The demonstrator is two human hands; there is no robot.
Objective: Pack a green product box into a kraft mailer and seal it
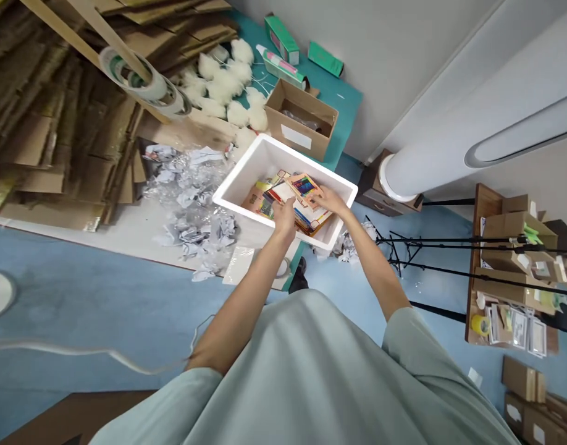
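Reaching Into a White Bin of Booklets

The right hand (pixel 328 201) grips an orange booklet (pixel 302 185) inside the white bin (pixel 268 158); the left hand (pixel 285 220) touches the booklets (pixel 258 199), its grip unclear. Behind the bin stands an open cardboard box (pixel 278 127); crumpled paper (pixel 188 198) lies left of the bin on the bench (pixel 123 217).

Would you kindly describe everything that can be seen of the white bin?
The white bin is an open, rectangular tub with a thick rim and smooth walls, foam or plastic by its look. It sits upright, angled at one end of the table, beside an open cardboard box. Printed booklets or cards lie inside, where the left hand and right hand reach.
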